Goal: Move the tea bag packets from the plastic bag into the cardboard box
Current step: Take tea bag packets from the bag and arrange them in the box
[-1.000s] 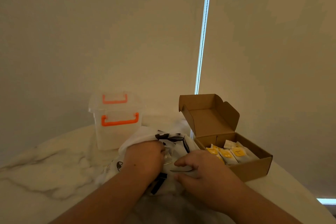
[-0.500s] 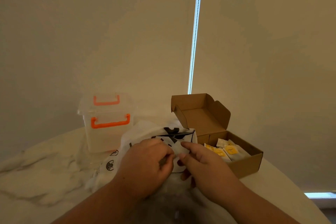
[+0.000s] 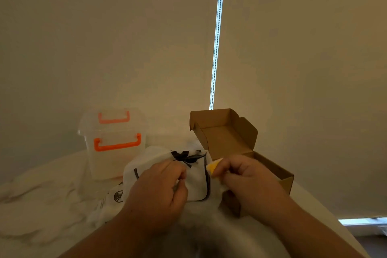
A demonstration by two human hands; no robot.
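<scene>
Small white-and-yellow tea bag packet (image 3: 212,167), pinched in the curled fingers of the right hand (image 3: 249,182), lies between the white printed plastic bag (image 3: 196,180) on its left and the open brown cardboard box (image 3: 280,176) on its right, not yet inside. The left hand (image 3: 157,192) grips the bag's film. Likely faults: a shallow pinch drops the packet short of the box, or knuckles shove the light box across the marble table (image 3: 41,205).

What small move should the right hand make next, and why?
Probably carry the tea bag packet rightward over the open cardboard box and release it: the right hand pinches it beside the plastic bag, which the left hand holds.
</scene>
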